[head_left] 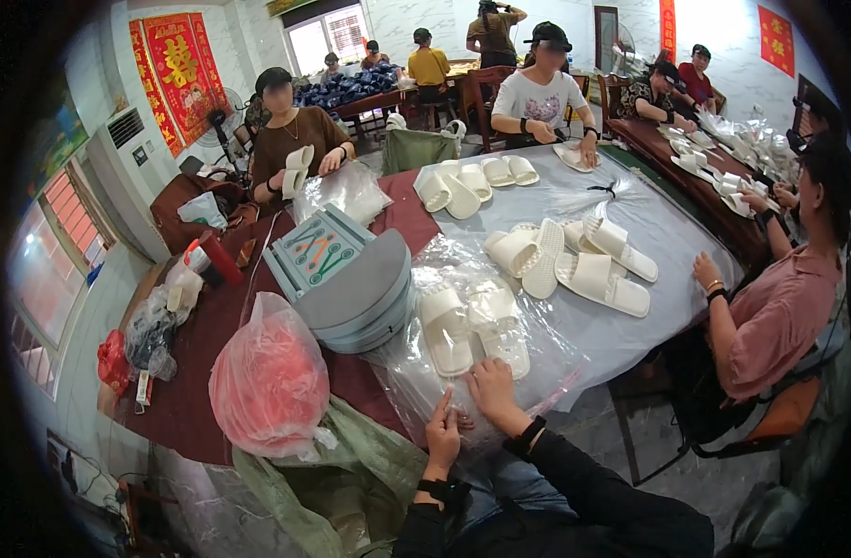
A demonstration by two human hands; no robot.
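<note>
Black sleeves (593,474) reach in over the near edge of a large tabletop (184,391), covered in maroon cloth toward its left and in a pale sheet (672,232) toward its right. Pale walls with red hangings (179,79) enclose the room, where other people work at further tables; at this tabletop, a person in brown (300,130) and a person in white (541,98) are at the far edge, and a person in pink (783,316) sits by the right edge. A grey stack of bins (351,288) stands left of the middle, with a pink-filled plastic bag (267,391) nearer the left corner of the near edge. Loose cream slippers (606,279) lie toward the far and right edges. Both hands are at the near edge: the left hand (443,430) is partly curled, thumb and forefinger at the margin of a clear bag (402,344), though whether it pinches the film cannot be told; the right hand (493,389) is loosely bent, its fingertips on the bag, any grip unclear. The bagged slipper pair (446,330) lies just beyond the fingertips, soles toward the near edge, right of the grey stack.
</note>
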